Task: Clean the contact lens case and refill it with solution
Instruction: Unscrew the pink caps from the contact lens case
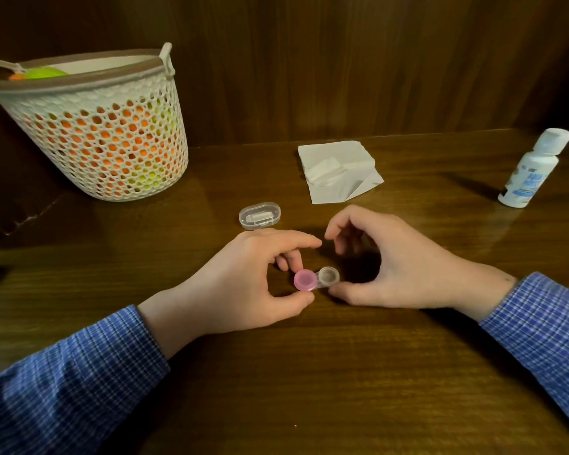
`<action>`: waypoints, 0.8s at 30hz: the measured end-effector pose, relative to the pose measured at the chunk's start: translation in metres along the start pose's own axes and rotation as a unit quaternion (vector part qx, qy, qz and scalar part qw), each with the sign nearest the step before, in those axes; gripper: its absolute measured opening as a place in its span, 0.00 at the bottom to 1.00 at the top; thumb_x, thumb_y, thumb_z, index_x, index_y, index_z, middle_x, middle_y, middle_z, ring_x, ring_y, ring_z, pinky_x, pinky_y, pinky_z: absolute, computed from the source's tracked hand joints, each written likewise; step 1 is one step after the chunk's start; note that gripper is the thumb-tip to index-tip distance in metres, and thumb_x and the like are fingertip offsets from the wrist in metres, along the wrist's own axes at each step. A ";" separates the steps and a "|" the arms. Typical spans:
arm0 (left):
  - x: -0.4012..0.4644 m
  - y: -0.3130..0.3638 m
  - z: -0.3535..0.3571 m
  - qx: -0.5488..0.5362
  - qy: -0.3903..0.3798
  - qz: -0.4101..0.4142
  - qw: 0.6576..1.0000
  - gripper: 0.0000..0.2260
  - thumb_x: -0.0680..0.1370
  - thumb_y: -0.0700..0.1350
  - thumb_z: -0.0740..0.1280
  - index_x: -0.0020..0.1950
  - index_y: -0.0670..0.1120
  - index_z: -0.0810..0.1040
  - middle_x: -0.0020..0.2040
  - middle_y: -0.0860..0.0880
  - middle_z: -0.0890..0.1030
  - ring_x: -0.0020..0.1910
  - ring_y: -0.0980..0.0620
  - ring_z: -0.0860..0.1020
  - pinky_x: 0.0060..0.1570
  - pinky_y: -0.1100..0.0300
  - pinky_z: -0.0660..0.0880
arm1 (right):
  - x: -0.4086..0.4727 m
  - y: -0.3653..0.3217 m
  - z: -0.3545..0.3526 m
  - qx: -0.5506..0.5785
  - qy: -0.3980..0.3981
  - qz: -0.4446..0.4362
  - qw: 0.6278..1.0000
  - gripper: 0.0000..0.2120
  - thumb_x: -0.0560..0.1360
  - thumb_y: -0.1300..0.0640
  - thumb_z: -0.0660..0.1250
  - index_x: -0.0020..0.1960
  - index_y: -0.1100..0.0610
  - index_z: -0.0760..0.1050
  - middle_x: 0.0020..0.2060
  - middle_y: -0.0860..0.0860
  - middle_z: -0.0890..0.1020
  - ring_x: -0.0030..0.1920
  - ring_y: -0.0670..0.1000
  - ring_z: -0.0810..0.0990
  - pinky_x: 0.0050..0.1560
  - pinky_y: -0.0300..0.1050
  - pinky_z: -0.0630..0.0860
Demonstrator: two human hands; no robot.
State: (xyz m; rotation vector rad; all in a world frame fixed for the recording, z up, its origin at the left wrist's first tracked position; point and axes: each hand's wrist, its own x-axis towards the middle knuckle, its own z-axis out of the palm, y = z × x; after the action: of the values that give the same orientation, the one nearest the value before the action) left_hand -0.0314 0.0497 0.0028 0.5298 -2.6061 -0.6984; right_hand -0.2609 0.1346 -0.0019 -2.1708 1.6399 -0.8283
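Home setting, likely bedroom or living room corner. Dark polished wooden table (309, 372) set against wood-panelled wall (342, 60). White perforated plastic basket (105, 142) holding orange and green items, folded tissue (337, 170), small solution bottle (532, 169): domestic personal-care clutter.

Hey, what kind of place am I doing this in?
Probably a home, at a wooden table against wood panelling: a perforated basket of colourful items, a folded tissue and a solution bottle stand around.
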 end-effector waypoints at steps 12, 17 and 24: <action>-0.002 0.000 -0.002 -0.031 0.004 0.017 0.999 0.29 0.74 0.52 0.75 0.74 0.51 0.74 0.47 0.59 0.84 0.51 0.56 0.83 0.51 0.63 0.80 | 0.002 0.007 0.005 0.005 0.006 0.009 1.000 0.20 0.69 0.43 0.76 0.56 0.37 0.70 0.43 0.37 0.83 0.44 0.44 0.82 0.41 0.41 0.80; -0.003 -0.001 -0.002 -0.034 0.004 0.022 0.999 0.28 0.74 0.43 0.75 0.73 0.49 0.75 0.47 0.58 0.84 0.50 0.57 0.84 0.51 0.66 0.79 | 0.002 0.008 0.006 0.026 0.007 -0.002 1.000 0.19 0.73 0.54 0.77 0.58 0.42 0.72 0.43 0.38 0.85 0.46 0.45 0.84 0.48 0.39 0.80; -0.002 -0.001 0.001 -0.003 0.029 0.024 0.999 0.22 0.75 0.40 0.76 0.69 0.48 0.79 0.45 0.58 0.86 0.47 0.60 0.84 0.50 0.63 0.81 | 0.000 -0.001 0.004 0.069 0.010 -0.004 0.998 0.20 0.70 0.41 0.76 0.58 0.45 0.76 0.45 0.40 0.86 0.49 0.46 0.85 0.51 0.45 0.82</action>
State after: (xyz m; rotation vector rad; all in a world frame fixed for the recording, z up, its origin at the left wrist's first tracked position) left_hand -0.0292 0.0499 0.0010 0.4762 -2.5537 -0.6649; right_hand -0.2574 0.1345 -0.0049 -2.0822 1.5352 -0.9398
